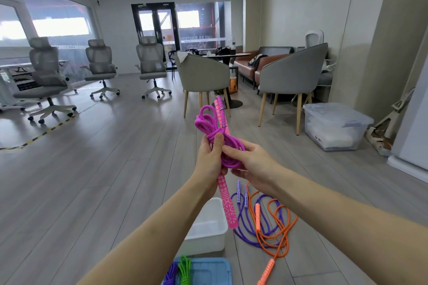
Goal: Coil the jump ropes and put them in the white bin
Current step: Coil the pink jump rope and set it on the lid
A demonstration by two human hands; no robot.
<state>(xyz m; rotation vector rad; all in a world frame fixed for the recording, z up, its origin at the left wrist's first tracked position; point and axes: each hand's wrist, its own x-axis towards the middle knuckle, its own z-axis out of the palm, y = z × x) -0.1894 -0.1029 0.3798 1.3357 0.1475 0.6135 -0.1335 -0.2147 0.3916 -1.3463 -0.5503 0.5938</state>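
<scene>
A magenta jump rope [207, 124] with pink patterned handles is bundled into loops in front of me at chest height. My left hand [212, 157] grips the bundle and a handle, thumb on the wrapped cord. My right hand [249, 164] pinches the cord on the bundle's right side. One pink handle [228, 203] hangs down below my hands, the other points up. The white bin [208, 227] stands on the floor beneath them. A purple rope [245, 222] and an orange rope [273, 229] lie tangled and loose on the floor to the bin's right.
A blue tray [208, 271] at the bottom edge holds a coiled purple rope [171, 273] and a green one [185, 268]. A clear lidded storage box [333, 127] sits at the right wall. Grey armchairs [291, 76] and office chairs [46, 71] stand farther back on the wooden floor.
</scene>
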